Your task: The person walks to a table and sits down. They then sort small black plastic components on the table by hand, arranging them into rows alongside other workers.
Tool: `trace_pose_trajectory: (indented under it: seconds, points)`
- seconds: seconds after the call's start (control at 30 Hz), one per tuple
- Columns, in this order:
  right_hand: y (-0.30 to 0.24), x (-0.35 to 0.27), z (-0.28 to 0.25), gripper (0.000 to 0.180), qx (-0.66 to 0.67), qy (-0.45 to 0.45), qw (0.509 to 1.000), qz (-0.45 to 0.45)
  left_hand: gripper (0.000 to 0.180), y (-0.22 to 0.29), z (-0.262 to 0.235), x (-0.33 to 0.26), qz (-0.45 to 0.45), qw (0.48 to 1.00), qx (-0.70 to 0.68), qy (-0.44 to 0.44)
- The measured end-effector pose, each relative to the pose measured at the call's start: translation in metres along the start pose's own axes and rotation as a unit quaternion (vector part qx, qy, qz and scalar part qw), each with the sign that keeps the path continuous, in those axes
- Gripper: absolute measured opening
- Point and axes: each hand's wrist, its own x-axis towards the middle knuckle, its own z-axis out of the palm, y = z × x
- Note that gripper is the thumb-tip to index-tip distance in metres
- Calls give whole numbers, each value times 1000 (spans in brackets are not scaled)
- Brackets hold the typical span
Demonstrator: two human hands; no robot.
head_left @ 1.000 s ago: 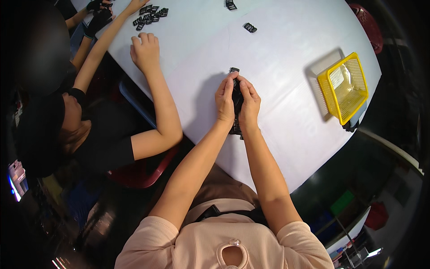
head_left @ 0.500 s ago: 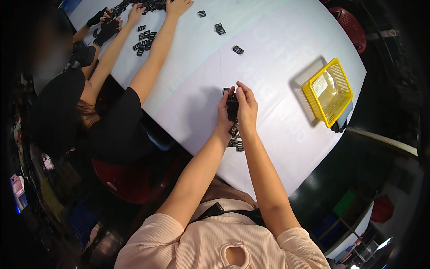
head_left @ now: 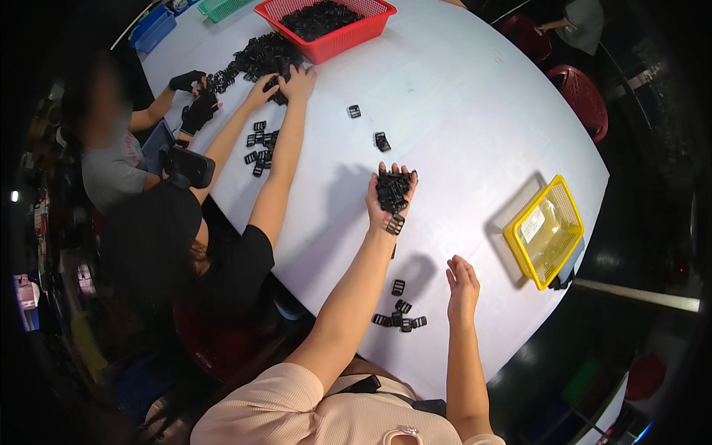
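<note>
My left hand (head_left: 389,199) is stretched out over the white table (head_left: 460,96), palm up, cupping a heap of small black plastic buckles (head_left: 391,190); one buckle hangs off near its wrist. My right hand (head_left: 463,284) hovers lower, near the table's front edge, fingers apart and holding nothing. A small cluster of black buckles (head_left: 399,319) lies on the table between my forearms, just left of my right hand.
A yellow basket (head_left: 545,231) sits to the right. A red basket (head_left: 326,22) full of black parts stands at the far side, with loose buckles (head_left: 258,142) near a co-worker's arms (head_left: 278,159). Another person in black gloves (head_left: 196,111) works at the far left.
My hands were together on a stack of buckles. Now the left has reached forward, palm up, with the pile, and the right has dropped away, with nothing in it. The camera tilted up.
</note>
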Motion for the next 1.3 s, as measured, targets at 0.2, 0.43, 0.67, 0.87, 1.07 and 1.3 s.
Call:
trace_pose_trajectory:
  seconds: [0.2,0.43,0.67,0.87,1.07,1.3]
  points:
    - [-10,6,19,25,-28,-22,999,23,44,90,189,198,73,981,89,-156]
    - [-8,14,13,23,-71,-8,997,-1,54,139,353,280,245,859,419,164]
    - [35,-20,-52,40,-283,-41,958,-30,48,23,249,118,244,765,596,-14]
    - [58,-74,-84,98,-578,-132,800,-93,27,-13,133,-53,82,626,765,-128]
    - [78,-91,-67,106,-625,-163,756,-100,59,16,3,-200,-108,202,972,-47]
    - [94,-66,-20,113,-604,-173,760,-167,104,13,-79,-253,-45,59,997,26]
